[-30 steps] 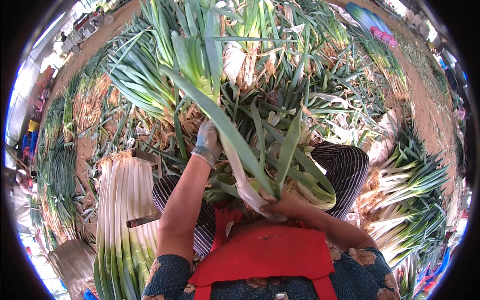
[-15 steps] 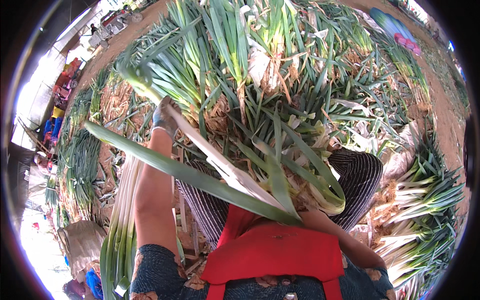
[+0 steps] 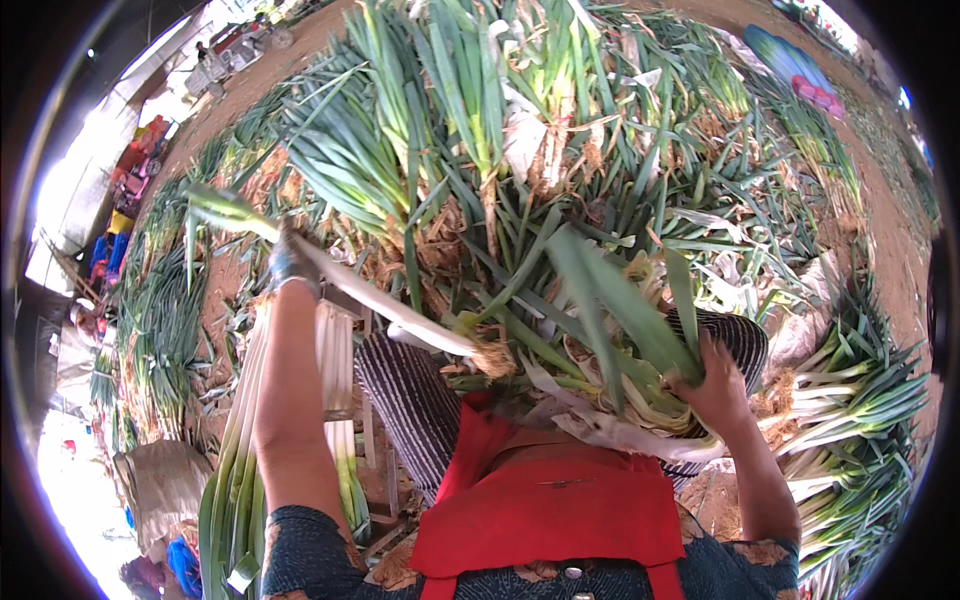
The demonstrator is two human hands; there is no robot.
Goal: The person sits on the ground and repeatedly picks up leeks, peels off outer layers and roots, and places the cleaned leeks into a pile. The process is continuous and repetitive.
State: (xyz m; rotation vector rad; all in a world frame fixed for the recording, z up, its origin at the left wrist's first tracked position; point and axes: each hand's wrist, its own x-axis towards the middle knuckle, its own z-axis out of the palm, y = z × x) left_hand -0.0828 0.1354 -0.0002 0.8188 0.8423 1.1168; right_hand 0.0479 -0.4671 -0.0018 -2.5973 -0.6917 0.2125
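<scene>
My left hand [image 3: 290,258], in a grey-blue glove, is closed round the white stalk of a green onion [image 3: 385,318]. Its blurred leafy top points to the far left, and its brown root end lies over my lap. My right hand [image 3: 715,388] grips loose green onion leaves [image 3: 640,315], with a pale stripped layer trailing beneath. A heap of peeled leaves lies around my knees, apart from the onion in my left hand. Beside my left forearm, long white-stemmed green onions [image 3: 242,400] rest in a bundle.
Upright bundles of green onions [image 3: 390,130] stand ahead. More onions with roots [image 3: 835,420] are stacked at my right. A brown sack [image 3: 165,485] sits at the lower left, and a low wooden frame [image 3: 385,470] shows beside my left leg.
My left hand has moved left and slightly nearer with the onion, whose root end now shows. My right hand has gone right and outward, carrying leaves away from the stalk.
</scene>
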